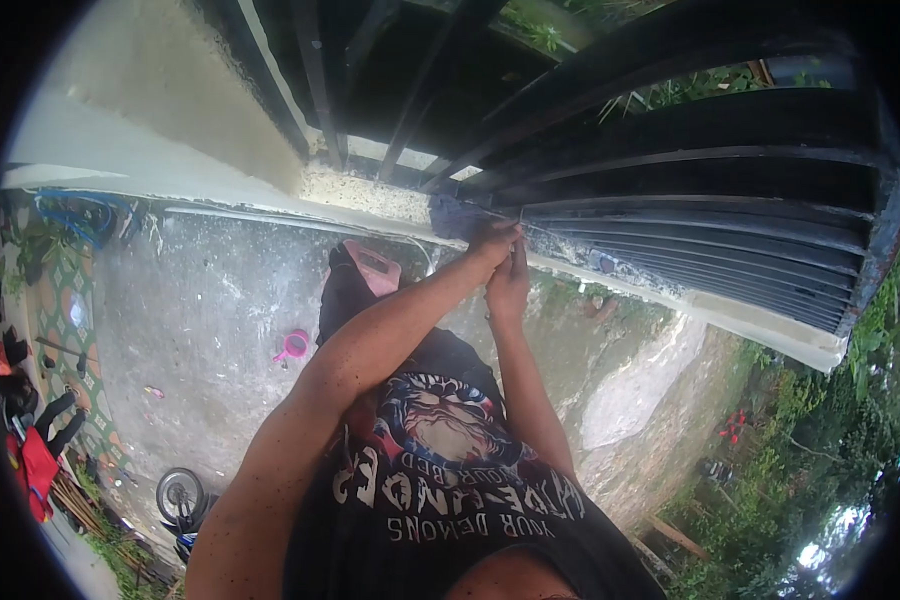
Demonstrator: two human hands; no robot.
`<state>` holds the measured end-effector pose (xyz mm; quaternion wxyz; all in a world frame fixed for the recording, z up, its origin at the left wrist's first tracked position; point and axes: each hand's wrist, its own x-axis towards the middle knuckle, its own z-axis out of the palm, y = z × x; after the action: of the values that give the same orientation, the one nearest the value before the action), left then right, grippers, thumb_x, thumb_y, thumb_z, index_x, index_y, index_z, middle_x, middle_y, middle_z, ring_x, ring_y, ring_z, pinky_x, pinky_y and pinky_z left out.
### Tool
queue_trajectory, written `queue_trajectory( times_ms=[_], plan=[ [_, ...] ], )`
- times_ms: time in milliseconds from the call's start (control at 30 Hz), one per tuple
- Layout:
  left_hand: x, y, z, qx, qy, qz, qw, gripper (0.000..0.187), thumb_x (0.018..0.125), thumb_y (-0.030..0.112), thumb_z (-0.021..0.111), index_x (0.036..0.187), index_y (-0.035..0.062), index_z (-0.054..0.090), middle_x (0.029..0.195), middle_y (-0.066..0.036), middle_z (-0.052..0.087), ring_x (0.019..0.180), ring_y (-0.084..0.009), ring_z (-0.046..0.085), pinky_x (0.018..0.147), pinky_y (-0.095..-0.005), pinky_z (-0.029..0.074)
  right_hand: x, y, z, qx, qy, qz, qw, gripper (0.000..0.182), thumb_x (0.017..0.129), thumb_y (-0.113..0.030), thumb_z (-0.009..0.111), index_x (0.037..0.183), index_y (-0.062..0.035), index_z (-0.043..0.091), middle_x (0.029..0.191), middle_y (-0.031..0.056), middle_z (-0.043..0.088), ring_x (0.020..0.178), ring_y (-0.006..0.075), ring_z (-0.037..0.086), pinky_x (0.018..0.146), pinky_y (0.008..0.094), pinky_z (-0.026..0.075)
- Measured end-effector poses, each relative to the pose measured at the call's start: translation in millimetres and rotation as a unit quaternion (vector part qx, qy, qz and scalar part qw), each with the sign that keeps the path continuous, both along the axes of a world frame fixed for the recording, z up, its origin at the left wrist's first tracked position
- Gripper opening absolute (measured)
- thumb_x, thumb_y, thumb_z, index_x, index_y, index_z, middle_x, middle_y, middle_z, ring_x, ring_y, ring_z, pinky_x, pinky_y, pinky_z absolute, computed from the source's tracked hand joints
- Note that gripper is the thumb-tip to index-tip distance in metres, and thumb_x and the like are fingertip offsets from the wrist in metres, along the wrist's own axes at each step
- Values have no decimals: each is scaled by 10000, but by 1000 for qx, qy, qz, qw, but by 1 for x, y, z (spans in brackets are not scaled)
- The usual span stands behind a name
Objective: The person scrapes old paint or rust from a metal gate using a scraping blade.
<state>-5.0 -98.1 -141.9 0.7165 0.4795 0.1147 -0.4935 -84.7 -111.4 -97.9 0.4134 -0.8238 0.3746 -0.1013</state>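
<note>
My left hand reaches the low ledge under the black metal bars. Its fingers are closed near the foot of the bars. Just below it, my right hand is raised with its fingers drawn together, and the fingertips of both hands meet or nearly meet. Whatever lies between the fingers is too small and dark to make out. Around the hands, the ledge carries dark patches and flaking, speckled paint.
A pink plastic chair or stool stands by my legs. On the concrete floor are a pink dipper and a motorcycle wheel. Another person is at far left. Blue hose lies near the wall; plants grow at right.
</note>
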Motion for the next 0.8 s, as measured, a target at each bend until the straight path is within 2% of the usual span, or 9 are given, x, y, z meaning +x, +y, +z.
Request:
queue_trajectory(
  times_ms=[67,133,267,333,400,567,633,733,800],
  plan=[
    [7,-2,-12,-37,33,-12,999,378,1005,208,605,1332,18,589,1083,-107,730,996,-156,654,763,-308,489,3,0,7,47,56,-10,997,518,1016,-209,387,1498,-19,388,1475,267,457,1366,397,453,1088,400,389],
    [10,0,11,-16,4,-30,999,374,1010,217,598,1337,35,590,1082,-112,730,970,-147,645,740,-276,483,0,-5,11,-37,-30,20,999,523,1010,-209,390,1498,-21,388,1434,272,500,1331,406,488,1055,420,409],
    [-1,-7,-2,-25,24,32,999,363,1009,230,602,1325,52,604,1078,-99,735,938,-144,635,774,-285,487,-1,-6,-1,82,-1,-31,996,527,1006,-208,392,1502,-29,388,1431,264,508,1300,396,522,1039,415,424],
    [10,-3,-3,-9,39,-13,999,368,1013,225,595,1336,50,592,1086,-96,735,905,-126,627,756,-267,482,4,-5,5,54,41,-8,998,524,1006,-199,393,1501,-27,389,1440,262,500,1317,384,512,1050,399,418],
    [8,-3,7,-10,8,-15,1000,380,1020,230,582,1362,64,571,1097,-93,734,843,-98,611,686,-233,465,-2,-8,5,-48,-51,27,997,567,1025,-290,417,1492,29,374,1397,268,539,1134,311,628,906,365,485],
    [6,-6,-9,-32,53,9,998,364,1014,229,595,1334,57,598,1084,-92,736,833,-110,611,681,-255,467,7,1,15,53,33,-20,998,523,1003,-200,403,1490,-11,397,1451,259,489,1324,392,502,1060,396,408],
    [13,-6,-6,2,-26,-34,999,370,1015,218,593,1348,55,585,1115,-105,723,894,-125,646,705,-252,482,7,-5,6,42,11,-19,999,520,1002,-199,404,1487,-10,402,1453,264,485,1329,395,496,1063,393,404],
    [0,-6,29,-49,5,34,998,370,1012,224,599,1333,40,588,1115,-117,718,952,-149,659,769,-280,506,-2,-2,19,63,-25,-47,997,515,1006,-201,414,1480,2,409,1465,274,469,1351,393,474,1072,384,395],
    [5,-12,7,-62,22,40,997,374,1007,213,607,1330,27,588,1115,-109,710,999,-160,668,806,-282,518,2,-5,15,72,-83,-18,994,518,1008,-192,422,1481,18,398,1467,274,469,1367,375,462,1086,382,382]
  ],
)
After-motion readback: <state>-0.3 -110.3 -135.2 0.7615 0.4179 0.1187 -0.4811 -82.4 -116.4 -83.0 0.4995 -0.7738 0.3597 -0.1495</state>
